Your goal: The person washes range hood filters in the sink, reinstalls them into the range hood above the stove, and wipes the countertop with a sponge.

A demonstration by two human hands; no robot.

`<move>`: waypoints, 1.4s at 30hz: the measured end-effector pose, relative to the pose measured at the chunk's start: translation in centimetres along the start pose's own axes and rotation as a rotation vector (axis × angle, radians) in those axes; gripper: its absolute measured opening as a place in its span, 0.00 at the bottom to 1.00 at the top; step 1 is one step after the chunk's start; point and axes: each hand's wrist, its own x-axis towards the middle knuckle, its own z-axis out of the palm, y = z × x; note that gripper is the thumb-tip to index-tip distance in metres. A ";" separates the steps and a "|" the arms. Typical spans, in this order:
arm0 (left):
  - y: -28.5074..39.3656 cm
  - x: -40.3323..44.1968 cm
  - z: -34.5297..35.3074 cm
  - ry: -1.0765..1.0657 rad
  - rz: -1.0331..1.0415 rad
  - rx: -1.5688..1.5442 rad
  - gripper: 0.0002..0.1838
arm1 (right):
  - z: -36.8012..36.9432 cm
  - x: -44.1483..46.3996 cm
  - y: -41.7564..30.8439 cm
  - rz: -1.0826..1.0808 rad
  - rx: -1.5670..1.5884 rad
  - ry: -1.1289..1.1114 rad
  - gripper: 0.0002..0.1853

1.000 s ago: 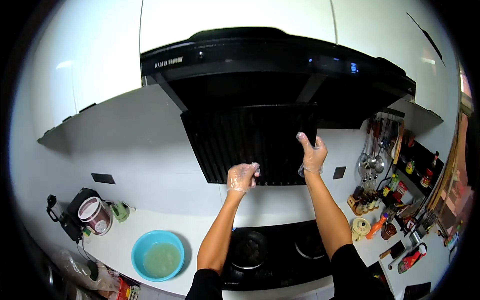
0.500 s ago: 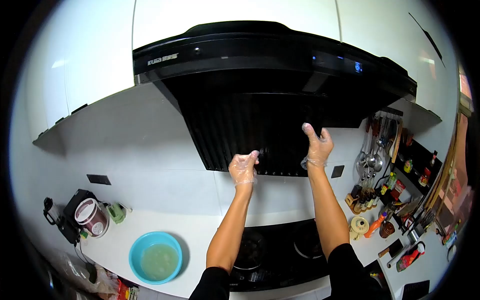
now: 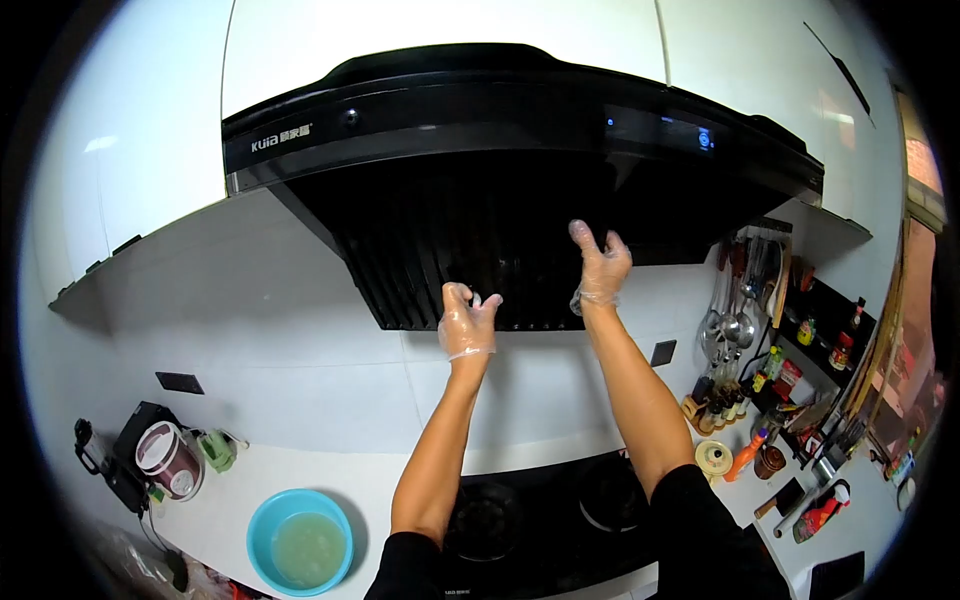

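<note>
Both my hands wear clear plastic gloves and are raised to a black ribbed panel point(image 3: 420, 260) under the black range hood point(image 3: 450, 110). My left hand point(image 3: 468, 320) is at the panel's lower edge, fingers curled and thumb out, closed on it as far as I can see. To the right, my right hand point(image 3: 602, 265) is against the panel's right part, thumb raised and fingers bent; its hold on the panel is partly hidden. The panel's upper part blends into the dark underside of the hood.
A black stove point(image 3: 540, 530) lies below my arms. On the white counter point(image 3: 220, 500) are a blue basin point(image 3: 300, 540) with cloudy water and a rice cooker point(image 3: 170, 460). Hanging utensils point(image 3: 735, 300), condiments and an orange bottle point(image 3: 745, 455) are at the right.
The ribbed panel has swung upward against the hood's underside, and both hands have risen with it. The view has shifted slightly.
</note>
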 end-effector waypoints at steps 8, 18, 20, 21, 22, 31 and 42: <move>1.1 3.1 1.1 0.015 0.171 0.173 0.22 | 1.2 1.8 1.2 0.094 -0.067 -0.012 0.36; 0.0 6.1 2.5 -0.027 0.108 0.294 0.20 | 3.6 1.7 0.2 0.148 0.009 0.029 0.48; -0.1 6.3 2.6 -0.026 0.104 0.291 0.20 | 4.0 1.2 -0.2 0.173 0.063 0.040 0.47; 0.1 6.3 2.5 -0.028 0.102 0.297 0.20 | 4.3 1.0 -0.3 0.184 0.094 0.045 0.47; 0.2 6.4 2.2 -0.031 0.102 0.306 0.19 | 4.5 0.9 -0.1 0.175 0.087 0.081 0.46; 1.5 6.6 0.6 -0.026 0.127 0.323 0.14 | 6.0 0.6 -0.4 0.140 0.181 0.055 0.39; -0.3 7.7 2.4 0.116 0.176 0.262 0.18 | 6.9 -0.2 0.0 0.051 0.102 0.071 0.46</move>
